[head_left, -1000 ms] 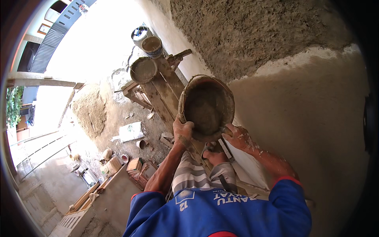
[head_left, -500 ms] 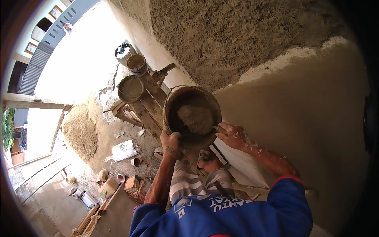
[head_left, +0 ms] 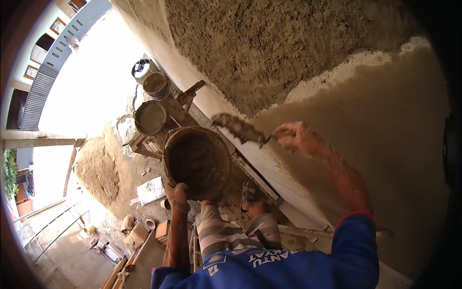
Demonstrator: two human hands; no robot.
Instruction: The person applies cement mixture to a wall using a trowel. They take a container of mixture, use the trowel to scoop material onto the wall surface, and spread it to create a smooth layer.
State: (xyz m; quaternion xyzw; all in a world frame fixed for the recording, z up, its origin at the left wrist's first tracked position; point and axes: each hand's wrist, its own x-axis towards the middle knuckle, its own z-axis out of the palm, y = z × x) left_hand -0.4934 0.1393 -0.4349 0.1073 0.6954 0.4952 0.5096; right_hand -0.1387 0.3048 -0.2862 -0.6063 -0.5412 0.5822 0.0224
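My left hand (head_left: 178,195) grips the near left rim of a dark mortar bucket (head_left: 229,166), which is tilted so that its inside faces me. Some wet mortar (head_left: 199,161) coats the shadowed bottom. To the right, my right hand (head_left: 302,139) is closed around the handle of a trowel (head_left: 267,139). A heap of grey mortar (head_left: 238,127) covers the trowel's blade, held in the air between the bucket and the wall. Rough fresh mortar (head_left: 288,48) covers the upper wall, above a smoother brown wall area (head_left: 356,130).
Below, a plank scaffold (head_left: 175,113) carries a bucket of mortar (head_left: 150,118) and another bucket (head_left: 155,85). A sand pile (head_left: 96,166) and a white sack (head_left: 150,190) lie on the ground at left. My sandalled foot (head_left: 249,192) stands on planks beside the wall.
My right hand has lifted the trowel with mortar out of the bucket and moved up toward the wall. My left hand has shifted the bucket left and lower.
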